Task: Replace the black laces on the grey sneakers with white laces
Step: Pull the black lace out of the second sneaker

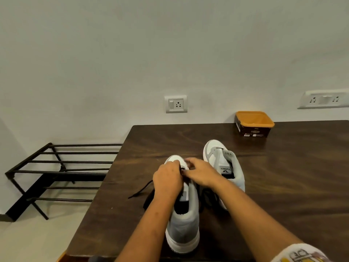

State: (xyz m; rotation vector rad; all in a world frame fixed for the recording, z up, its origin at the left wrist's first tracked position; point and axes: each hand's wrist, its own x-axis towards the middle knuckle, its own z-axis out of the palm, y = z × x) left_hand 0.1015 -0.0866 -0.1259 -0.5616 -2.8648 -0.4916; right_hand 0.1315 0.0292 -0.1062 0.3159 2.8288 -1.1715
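Two grey and white sneakers stand on the dark wooden table (283,186), toes pointing away from me. Over the near sneaker (184,224), both my hands meet above its front eyelets. My left hand (167,179) and my right hand (201,173) pinch the black lace (139,190) near the toe. One loose end of that lace trails off to the left on the table. The far sneaker (221,161) on the right has open eyelets with no lace visible, and dark lace lies between the two shoes. No white laces are in view.
An orange tub (254,123) with a dark label stands at the back of the table by the wall. A black metal shoe rack (62,171) stands on the floor to the left of the table. Wall sockets (176,104) sit above the table's back edge.
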